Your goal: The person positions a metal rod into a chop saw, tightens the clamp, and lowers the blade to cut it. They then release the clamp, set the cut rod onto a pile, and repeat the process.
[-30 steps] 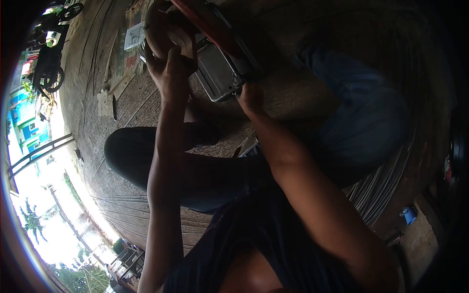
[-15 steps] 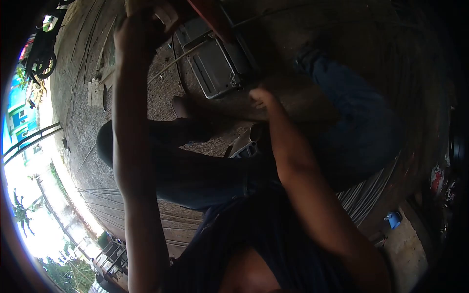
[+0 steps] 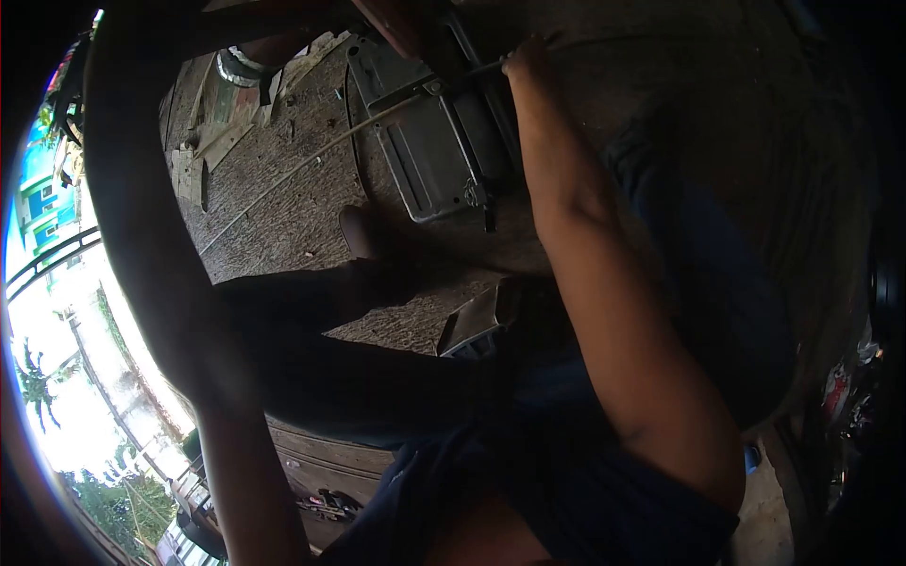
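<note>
A dark grey metal machine base [image 3: 415,156] lies on the ground at upper centre. Across it runs a long thin rod [image 3: 302,170], from the lower left up to my right hand [image 3: 526,62]. The fingers of that hand are closed around the rod's right end, beyond the base. My left arm reaches up the left side to the top edge. Deep shadow there hides my left hand's fingers and anything they hold. A reddish-brown bar [image 3: 389,24] slants down over the top of the base. Beside it on the left is a rounded brown object with a silver band [image 3: 241,68].
Wooden scraps [image 3: 212,123] lie on the rough ground at upper left. My bent legs in dark trousers [image 3: 359,377] frame the space, with a metal piece [image 3: 472,321] between them. Thin rods showed at right earlier. A blue object [image 3: 751,459] is at lower right.
My right hand has moved up from beside the base to the rod's end. My left arm has swung left and up. The base appears slightly lower in view.
</note>
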`<state>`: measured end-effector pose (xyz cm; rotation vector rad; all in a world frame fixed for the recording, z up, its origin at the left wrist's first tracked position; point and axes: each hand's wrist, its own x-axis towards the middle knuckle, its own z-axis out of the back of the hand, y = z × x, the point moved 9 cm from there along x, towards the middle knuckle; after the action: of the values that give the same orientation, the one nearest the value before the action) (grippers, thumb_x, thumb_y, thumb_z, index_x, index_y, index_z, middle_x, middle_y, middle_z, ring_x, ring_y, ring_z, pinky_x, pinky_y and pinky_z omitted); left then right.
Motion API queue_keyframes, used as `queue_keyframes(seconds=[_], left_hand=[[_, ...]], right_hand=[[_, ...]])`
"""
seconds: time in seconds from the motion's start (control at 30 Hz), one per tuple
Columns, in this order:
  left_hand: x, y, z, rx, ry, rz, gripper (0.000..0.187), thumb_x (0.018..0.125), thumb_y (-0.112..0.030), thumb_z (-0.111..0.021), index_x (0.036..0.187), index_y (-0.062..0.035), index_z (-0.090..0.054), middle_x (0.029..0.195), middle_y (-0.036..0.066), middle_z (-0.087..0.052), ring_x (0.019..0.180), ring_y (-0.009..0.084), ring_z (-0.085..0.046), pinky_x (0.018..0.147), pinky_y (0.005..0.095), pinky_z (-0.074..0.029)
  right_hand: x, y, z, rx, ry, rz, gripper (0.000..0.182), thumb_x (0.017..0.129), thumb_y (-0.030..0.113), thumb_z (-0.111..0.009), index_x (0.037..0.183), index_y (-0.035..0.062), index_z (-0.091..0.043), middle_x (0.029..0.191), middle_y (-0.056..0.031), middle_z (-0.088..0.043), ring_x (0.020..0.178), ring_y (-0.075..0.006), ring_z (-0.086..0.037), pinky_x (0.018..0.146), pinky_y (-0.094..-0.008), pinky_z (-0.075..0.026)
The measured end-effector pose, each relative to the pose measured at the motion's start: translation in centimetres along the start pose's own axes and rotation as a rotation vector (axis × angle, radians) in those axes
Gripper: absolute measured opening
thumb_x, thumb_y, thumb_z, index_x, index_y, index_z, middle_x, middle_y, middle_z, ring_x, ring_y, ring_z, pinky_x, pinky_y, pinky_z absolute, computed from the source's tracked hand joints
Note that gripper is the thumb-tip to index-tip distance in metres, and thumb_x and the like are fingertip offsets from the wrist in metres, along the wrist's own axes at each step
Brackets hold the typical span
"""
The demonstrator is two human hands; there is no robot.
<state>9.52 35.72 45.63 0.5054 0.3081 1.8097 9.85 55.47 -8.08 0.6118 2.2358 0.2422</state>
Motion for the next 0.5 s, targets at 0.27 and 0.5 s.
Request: queue_keyframes(seconds=[0.27,0.5], left_hand=[[-0.1,4.3,-1.8,-0.122,0.023,0.083,0.041,0.079,-0.025,-0.073,0.112,-0.003,-0.06,0.092,0.009,-0.065,0.076,0.021,-0.064,0.063,0.0301,-0.051],[-1.6,4.6,-3.5,-0.355,-0.001,0.277,0.036,0.082,-0.019,-0.068,0.113,-0.0023,-0.059,0.093,0.009,-0.063,0.078,0.0192,-0.063,0.064,0.0295,-0.051]], right_hand=[[2.8,-2.2,0.0,0.155,0.059,0.007,0.043,0.097,0.047,-0.046,0.07,0.019,-0.028,0.052,0.0012,-0.021,0.044,-0.0163,-0.019,0.045,-0.031,-0.019],[2.6,-2.3,0.4,0.143,0.048,-0.01,0.041,0.096,0.044,-0.047,0.07,0.019,-0.028,0.053,0.0013,-0.018,0.046,-0.0166,-0.019,0.047,-0.0312,-0.022]])
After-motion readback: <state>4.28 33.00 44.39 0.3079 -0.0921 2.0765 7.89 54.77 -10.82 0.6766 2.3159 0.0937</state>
